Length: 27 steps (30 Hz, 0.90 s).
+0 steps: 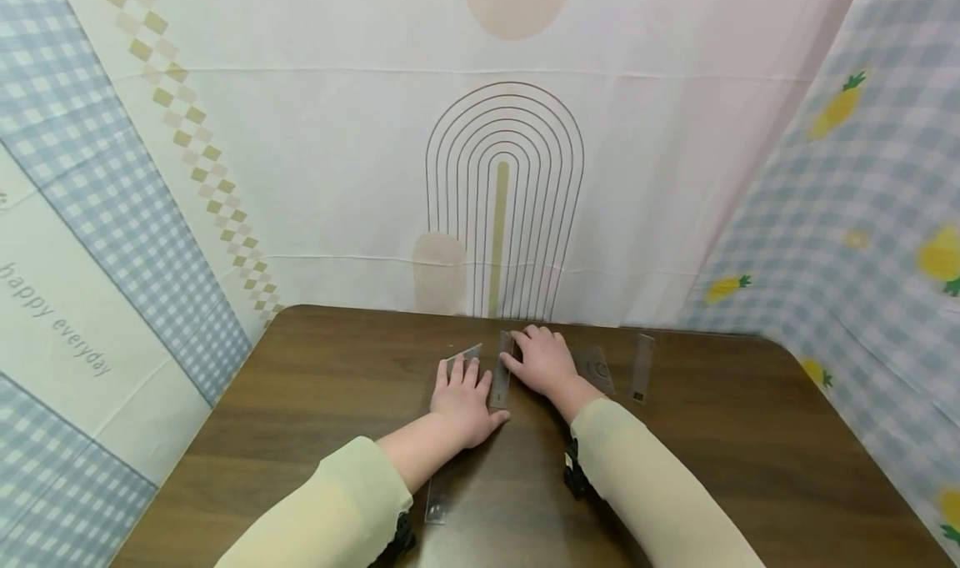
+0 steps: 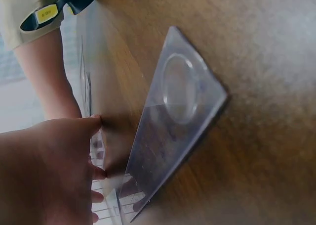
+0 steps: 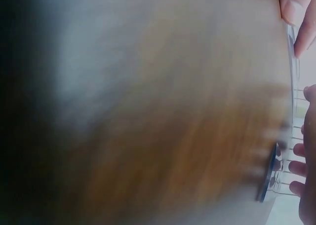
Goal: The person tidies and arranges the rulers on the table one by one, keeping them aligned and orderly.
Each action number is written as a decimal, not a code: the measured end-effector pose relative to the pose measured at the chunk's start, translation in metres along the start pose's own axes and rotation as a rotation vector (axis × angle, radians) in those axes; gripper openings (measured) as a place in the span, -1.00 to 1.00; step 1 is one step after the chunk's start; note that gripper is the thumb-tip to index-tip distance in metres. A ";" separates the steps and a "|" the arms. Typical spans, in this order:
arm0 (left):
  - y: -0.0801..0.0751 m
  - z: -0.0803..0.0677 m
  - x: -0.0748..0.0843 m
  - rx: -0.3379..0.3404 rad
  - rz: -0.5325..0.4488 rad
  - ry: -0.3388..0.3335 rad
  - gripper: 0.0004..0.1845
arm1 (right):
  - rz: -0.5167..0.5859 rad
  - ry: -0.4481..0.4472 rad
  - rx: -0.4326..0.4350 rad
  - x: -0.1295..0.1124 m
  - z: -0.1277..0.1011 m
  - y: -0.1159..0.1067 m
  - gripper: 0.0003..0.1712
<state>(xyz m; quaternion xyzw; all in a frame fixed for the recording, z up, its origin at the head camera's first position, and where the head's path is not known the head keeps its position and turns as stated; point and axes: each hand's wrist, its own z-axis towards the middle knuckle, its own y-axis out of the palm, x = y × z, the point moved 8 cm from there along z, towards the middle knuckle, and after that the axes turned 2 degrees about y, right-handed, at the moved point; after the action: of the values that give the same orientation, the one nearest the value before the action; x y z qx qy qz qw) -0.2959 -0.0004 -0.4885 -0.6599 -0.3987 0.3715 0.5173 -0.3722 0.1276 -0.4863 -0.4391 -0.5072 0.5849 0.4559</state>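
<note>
A short clear plastic straight ruler (image 1: 501, 374) lies on the dark wooden worktop (image 1: 750, 443), long axis running away from the person. The left hand (image 1: 461, 401) rests flat just left of it, fingers straight; the right hand (image 1: 543, 359) touches its far end, fingers slightly bent. A clear plastic triangular set square (image 2: 173, 121) lies just left of the ruler.

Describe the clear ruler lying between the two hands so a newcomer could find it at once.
On the dark wooden table, look near the far edge, below the arch pattern on the backdrop. The straight clear ruler lies between the left hand and right hand; unlike the triangular set square, it is a narrow strip.
</note>
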 end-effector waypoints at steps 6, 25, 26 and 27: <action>-0.001 0.004 0.002 0.000 0.009 -0.013 -0.10 | -0.010 0.001 -0.006 -0.002 0.009 0.003 -0.28; -0.001 0.009 0.006 -0.022 0.016 -0.051 -0.13 | -0.010 0.013 -0.067 -0.007 0.019 0.010 -0.26; -0.001 0.010 0.006 -0.025 0.016 -0.052 -0.13 | -0.012 0.012 -0.069 -0.007 0.019 0.010 -0.27; 0.000 0.010 0.005 -0.027 0.015 -0.054 -0.13 | -0.014 0.010 -0.069 -0.008 0.019 0.010 -0.27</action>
<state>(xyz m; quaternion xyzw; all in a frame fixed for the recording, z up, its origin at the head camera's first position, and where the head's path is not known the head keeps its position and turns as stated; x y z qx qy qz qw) -0.3027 0.0085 -0.4906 -0.6595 -0.4126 0.3877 0.4946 -0.3905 0.1155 -0.4941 -0.4541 -0.5277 0.5617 0.4471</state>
